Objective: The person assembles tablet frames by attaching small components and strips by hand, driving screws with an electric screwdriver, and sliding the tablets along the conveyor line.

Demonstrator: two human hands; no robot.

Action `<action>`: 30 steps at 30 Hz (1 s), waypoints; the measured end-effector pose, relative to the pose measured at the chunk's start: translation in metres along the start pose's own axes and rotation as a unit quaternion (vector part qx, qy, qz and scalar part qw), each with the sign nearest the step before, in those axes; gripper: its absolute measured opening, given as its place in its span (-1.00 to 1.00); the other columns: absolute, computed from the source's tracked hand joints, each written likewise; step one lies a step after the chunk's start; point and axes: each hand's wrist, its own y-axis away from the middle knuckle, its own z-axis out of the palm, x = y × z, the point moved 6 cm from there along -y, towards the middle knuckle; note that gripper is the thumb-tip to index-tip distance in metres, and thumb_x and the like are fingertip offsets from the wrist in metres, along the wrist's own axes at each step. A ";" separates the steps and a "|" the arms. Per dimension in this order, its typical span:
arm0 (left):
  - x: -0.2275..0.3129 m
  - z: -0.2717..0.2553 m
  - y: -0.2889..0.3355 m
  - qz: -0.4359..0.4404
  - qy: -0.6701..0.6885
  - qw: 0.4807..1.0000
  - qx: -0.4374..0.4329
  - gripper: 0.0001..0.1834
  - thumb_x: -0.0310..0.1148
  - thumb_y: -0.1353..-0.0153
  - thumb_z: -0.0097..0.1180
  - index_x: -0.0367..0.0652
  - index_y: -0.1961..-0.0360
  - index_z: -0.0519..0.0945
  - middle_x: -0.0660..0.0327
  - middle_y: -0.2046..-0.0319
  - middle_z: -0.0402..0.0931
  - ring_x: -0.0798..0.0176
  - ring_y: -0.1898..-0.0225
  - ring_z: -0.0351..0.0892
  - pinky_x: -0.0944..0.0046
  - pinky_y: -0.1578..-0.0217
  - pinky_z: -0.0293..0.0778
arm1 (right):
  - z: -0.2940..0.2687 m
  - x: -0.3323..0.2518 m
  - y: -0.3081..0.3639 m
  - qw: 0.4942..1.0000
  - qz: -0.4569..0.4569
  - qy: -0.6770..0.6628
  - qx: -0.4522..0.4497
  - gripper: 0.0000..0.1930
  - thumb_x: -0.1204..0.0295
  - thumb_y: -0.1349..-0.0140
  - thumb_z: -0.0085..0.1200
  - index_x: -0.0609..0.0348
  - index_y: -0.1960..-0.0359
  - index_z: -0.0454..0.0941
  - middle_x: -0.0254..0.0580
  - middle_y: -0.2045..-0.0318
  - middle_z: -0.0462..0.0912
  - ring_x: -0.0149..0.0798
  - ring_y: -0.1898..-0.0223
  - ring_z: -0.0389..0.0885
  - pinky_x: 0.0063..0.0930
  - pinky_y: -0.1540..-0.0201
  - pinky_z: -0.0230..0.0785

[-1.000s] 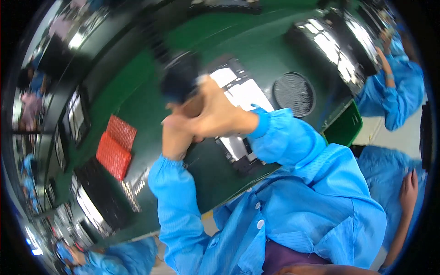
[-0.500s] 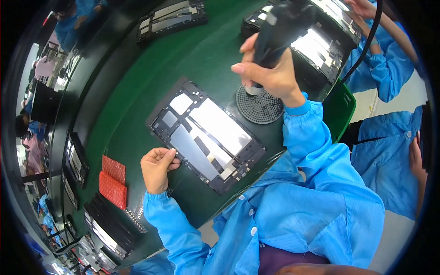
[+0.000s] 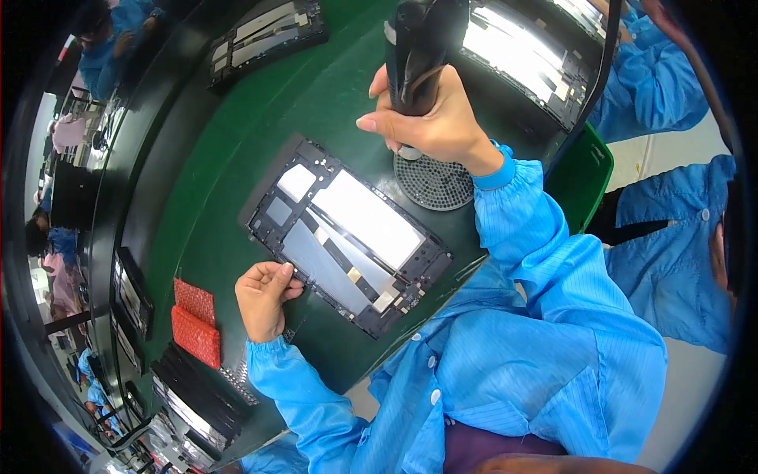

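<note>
1. Tablet frame lies flat on the green surface before us, set on a slant, and we take it as our landmark for every place below.
2. Our left hand rests at the frame's near-left corner, fingers curled together, their tips pressed on the black edge; the wrist bends up from a blue sleeve that comes in from below.
3. Our right hand is raised beyond the frame's far-right side, closed in a fist round a black electric screwdriver held roughly upright, thumb stretched across the front of the barrel.
4. The screwdriver's tip is hidden behind our fingers; it points down at a round perforated tray just beside the frame's far-right edge.
5. The frame is a black rectangle, open face up: a large pale shiny panel fills its middle, a smaller white patch sits at the far-left end, and a grey strip runs along the near side with small tan tabs.
6. Two red ribbed pads lie left of the frame, near our left hand but apart from it.
7. A like frame lies well beyond ours, and another bright one sits beyond the tray.
8. A co-worker's blue sleeve shows far right of the frame.
</note>
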 end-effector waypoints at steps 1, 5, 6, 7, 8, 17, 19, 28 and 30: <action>0.000 0.000 0.000 0.000 0.000 1.000 -0.001 -0.89 -0.50 -0.08 0.20 -0.30 0.45 0.51 0.21 0.58 0.54 0.41 0.60 0.55 0.49 0.58 0.52 | 0.000 0.001 0.000 1.000 0.000 0.001 0.001 -0.70 0.64 0.05 0.24 0.28 0.30 0.39 -0.31 0.68 0.49 -0.49 0.70 0.47 -0.64 0.65 0.28; 0.000 0.001 -0.001 0.002 0.004 1.000 -0.005 -0.89 -0.50 -0.08 0.20 -0.29 0.44 0.51 0.21 0.57 0.54 0.41 0.60 0.55 0.48 0.58 0.53 | 0.000 -0.002 0.000 1.000 -0.004 0.005 0.001 -0.71 0.60 0.06 0.26 0.27 0.32 0.41 -0.30 0.69 0.50 -0.47 0.71 0.48 -0.64 0.66 0.29; 0.000 0.000 -0.001 0.003 0.004 1.000 -0.005 -0.89 -0.49 -0.09 0.20 -0.29 0.44 0.51 0.21 0.57 0.54 0.41 0.60 0.55 0.48 0.57 0.53 | 0.001 -0.004 0.000 1.000 -0.002 0.017 -0.002 -0.71 0.66 0.06 0.23 0.28 0.30 0.40 -0.30 0.69 0.50 -0.49 0.71 0.47 -0.64 0.65 0.28; 0.000 -0.002 -0.002 0.006 0.009 1.000 -0.004 -0.89 -0.49 -0.09 0.20 -0.29 0.44 0.51 0.21 0.57 0.54 0.41 0.60 0.55 0.48 0.57 0.53 | 0.002 -0.007 -0.001 1.000 -0.005 0.020 -0.006 -0.71 0.66 0.06 0.23 0.28 0.30 0.40 -0.30 0.69 0.50 -0.49 0.71 0.47 -0.64 0.65 0.28; 0.000 -0.004 -0.002 -0.004 -0.002 1.000 -0.016 -0.88 -0.48 -0.09 0.19 -0.29 0.43 0.51 0.21 0.56 0.54 0.40 0.59 0.55 0.47 0.57 0.53 | 0.002 -0.011 -0.002 1.000 -0.019 0.010 0.003 -0.71 0.66 0.06 0.23 0.28 0.30 0.40 -0.29 0.69 0.50 -0.48 0.71 0.47 -0.64 0.65 0.28; 0.024 -0.013 -0.023 0.080 -0.019 0.994 0.071 -0.30 -0.48 -0.03 0.24 -0.38 -0.17 0.17 0.13 0.51 0.52 0.33 0.59 0.53 0.42 0.63 0.49 | 0.086 -0.055 -0.018 0.987 -0.099 -0.093 -0.091 -0.67 0.66 -0.02 0.14 0.31 0.19 0.31 -0.18 0.70 0.48 -0.38 0.72 0.48 -0.52 0.62 0.35; 0.023 -0.011 -0.025 0.082 0.008 0.996 0.041 -0.29 -0.50 -0.03 0.23 -0.35 -0.19 0.18 0.13 0.53 0.52 0.34 0.58 0.54 0.42 0.64 0.48 | 0.123 -0.055 -0.018 0.981 -0.104 -0.091 -0.134 -0.67 0.66 -0.01 0.15 0.30 0.19 0.32 -0.19 0.70 0.48 -0.38 0.72 0.48 -0.53 0.62 0.35; 0.014 -0.017 -0.032 0.088 0.007 0.996 0.013 -0.38 -0.56 -0.06 0.16 -0.34 -0.17 0.24 0.14 0.52 0.57 0.34 0.56 0.58 0.44 0.60 0.51 | 0.207 -0.022 -0.007 0.974 -0.060 -0.030 -0.218 -0.68 0.64 0.03 0.23 0.33 0.27 0.36 -0.27 0.69 0.51 -0.49 0.68 0.47 -0.64 0.62 0.27; 0.017 -0.016 -0.033 0.093 0.003 0.996 0.010 -0.39 -0.57 -0.06 0.14 -0.31 -0.17 0.25 0.14 0.52 0.57 0.35 0.56 0.58 0.44 0.60 0.52 | 0.211 -0.023 -0.007 0.974 -0.069 -0.013 -0.217 -0.69 0.61 0.02 0.24 0.33 0.27 0.36 -0.27 0.69 0.51 -0.50 0.68 0.47 -0.66 0.61 0.26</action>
